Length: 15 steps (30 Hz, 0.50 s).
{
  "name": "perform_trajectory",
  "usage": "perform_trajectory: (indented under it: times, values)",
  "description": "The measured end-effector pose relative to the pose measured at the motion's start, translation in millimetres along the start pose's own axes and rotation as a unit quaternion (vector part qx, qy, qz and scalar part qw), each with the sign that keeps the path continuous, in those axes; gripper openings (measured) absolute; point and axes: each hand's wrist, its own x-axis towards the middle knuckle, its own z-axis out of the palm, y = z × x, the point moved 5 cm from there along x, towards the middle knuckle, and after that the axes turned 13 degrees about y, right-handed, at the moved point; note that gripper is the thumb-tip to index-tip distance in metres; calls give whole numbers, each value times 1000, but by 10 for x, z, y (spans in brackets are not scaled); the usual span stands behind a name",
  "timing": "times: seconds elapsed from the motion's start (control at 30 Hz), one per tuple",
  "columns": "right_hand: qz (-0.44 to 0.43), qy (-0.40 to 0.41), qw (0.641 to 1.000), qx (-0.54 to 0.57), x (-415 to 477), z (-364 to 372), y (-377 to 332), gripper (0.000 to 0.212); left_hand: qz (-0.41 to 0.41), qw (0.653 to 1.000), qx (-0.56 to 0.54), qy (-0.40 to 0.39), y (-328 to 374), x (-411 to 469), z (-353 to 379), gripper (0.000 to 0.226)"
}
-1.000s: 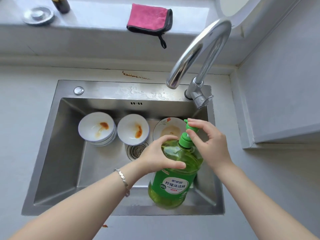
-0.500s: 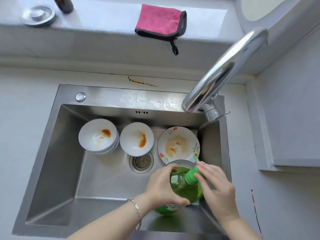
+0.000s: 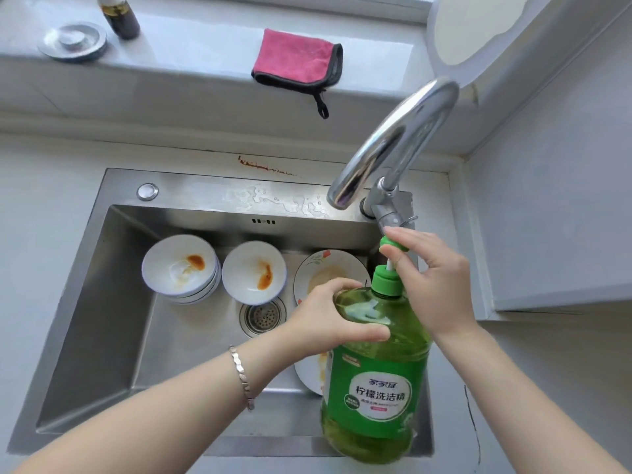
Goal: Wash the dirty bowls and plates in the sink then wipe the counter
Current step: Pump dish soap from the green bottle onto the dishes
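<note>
Grey counter (image 3: 51, 206) surrounded a sink (image 3: 205, 188), where a stack of bowls (image 3: 179, 268) and a single bowl (image 3: 254, 270), both stained orange inside, stood along the back wall beside a flowered plate (image 3: 328, 265) with a pale smear. Over the sink's right front corner the left hand (image 3: 328, 319) grasped the shoulder of a detergent bottle (image 3: 376, 388) nearly full of green liquid, while the right hand (image 3: 434, 278) pinched its pump head (image 3: 390, 246) between thumb and fingers. A second plate (image 3: 309, 374) lay partly hidden behind the bottle.

We see through one head-worn camera, looking steeply down into the rectangular stainless-steel sink (image 3: 85, 302) from close above. Its wide angle reaches the pale grey ledge (image 3: 191, 53) behind.
</note>
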Motion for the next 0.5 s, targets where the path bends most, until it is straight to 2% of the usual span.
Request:
perform_trajectory:
  times: [0.27, 0.37, 0.5]
  values:
    - [110, 12, 993, 41, -444, -27, 186, 29, -21, 999, 17, -21, -282, -165, 107, 94]
    - [150, 7, 986, 70, -447, 30, 201, 32, -30, 999, -15, -40, -331, -154, 103, 86]
    - [145, 18, 988, 49, -472, 164, 187, 20, -65, 993, -84, -53, -445, -151, 108, 85]
